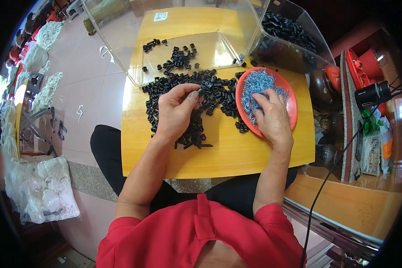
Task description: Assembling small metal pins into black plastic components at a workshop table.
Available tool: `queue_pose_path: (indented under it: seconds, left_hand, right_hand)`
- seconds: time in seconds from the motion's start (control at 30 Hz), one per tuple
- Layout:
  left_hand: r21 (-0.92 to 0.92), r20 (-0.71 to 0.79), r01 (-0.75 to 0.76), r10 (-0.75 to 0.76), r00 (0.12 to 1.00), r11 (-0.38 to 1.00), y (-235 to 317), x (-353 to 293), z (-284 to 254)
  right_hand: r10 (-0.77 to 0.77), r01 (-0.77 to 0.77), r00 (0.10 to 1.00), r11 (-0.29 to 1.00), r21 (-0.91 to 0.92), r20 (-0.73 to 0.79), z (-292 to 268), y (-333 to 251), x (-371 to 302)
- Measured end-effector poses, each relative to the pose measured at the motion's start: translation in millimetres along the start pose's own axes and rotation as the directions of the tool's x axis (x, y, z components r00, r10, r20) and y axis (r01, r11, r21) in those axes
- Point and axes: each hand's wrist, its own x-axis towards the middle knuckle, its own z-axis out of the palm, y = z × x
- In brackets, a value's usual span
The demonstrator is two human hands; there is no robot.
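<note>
Left hand: the hand (176, 111) is nearly closed; the thumb and the forefinger pinch one small black piece (201, 92), and the other fingers are curled in toward the palm.
Right hand: this one (274, 117) is half open, with the thumb standing apart from the forefinger; the fingertips touch the small silvery metal pieces (260, 80) (whether one of them is caught under the fingers, I cannot tell).
Pinched piece: it is raised over the black pile (158, 100), in front of the left fingertips.
Black pile: many small parts are spread loosely on the yellow surface (254, 158), below and around the left hand.
Red plate: the plate (293, 109) is on the right part of the surface, just beside the pile, and carries the metal pieces.
Clear boxes: one box (216, 56) lies behind the pile with some black parts inside; another (319, 49), at the far right, holds many more.
</note>
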Motion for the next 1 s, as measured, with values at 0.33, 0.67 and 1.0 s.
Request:
queue_pose_path:
  seconds: [0.33, 0.67, 1.0]
  left_hand:
    - [0.019, -0.017, -0.026, 0.026, 1.000, 0.999, -1, -3, 6]
    - [0.011, -0.020, -0.019, 0.019, 1.000, 1.000, -4, -3, 8]
    - [0.041, -0.020, -0.020, 0.021, 1.000, 0.999, -2, -1, 6]
  right_hand:
    - [-0.063, 0.064, 0.997, 0.998, 0.028, -0.034, 1, -3, 2]
    - [-0.040, 0.041, 0.999, 0.997, 0.059, -0.006, 11, 4, 4]
    - [-0.066, 0.067, 0.997, 0.997, 0.022, -0.045, 4, -7, 2]
